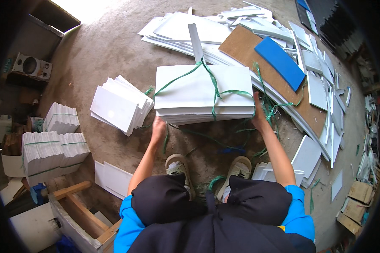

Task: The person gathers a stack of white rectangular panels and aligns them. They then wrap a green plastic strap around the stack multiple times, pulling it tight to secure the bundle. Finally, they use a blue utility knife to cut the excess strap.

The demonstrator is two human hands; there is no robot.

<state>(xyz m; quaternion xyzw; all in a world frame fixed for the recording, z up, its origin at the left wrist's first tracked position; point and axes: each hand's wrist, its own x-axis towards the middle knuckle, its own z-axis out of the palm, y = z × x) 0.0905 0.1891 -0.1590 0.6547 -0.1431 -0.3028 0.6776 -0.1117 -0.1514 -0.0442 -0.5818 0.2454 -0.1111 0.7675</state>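
Note:
In front of my feet is a stack of white boards (185, 80), with green plastic twine (211, 76) running over its top and knotted near the far edge. My left hand (158, 128) is closed at the stack's near left corner. On the opposite side, my right hand (259, 111) grips the right edge, with loose twine beside it. The fingertips of both hands are partly hidden by the boards. A narrow white strip (195, 40) sticks up behind the knot.
A loose fanned pile of white boards (116, 105) lies to the left. Tied stacks (46, 152) stand farther left, near a wooden frame (78, 211). Scrap boards, a brown sheet (240, 46) and a blue panel (280, 63) spread across the right. Twine strands (215, 181) lie by my shoes.

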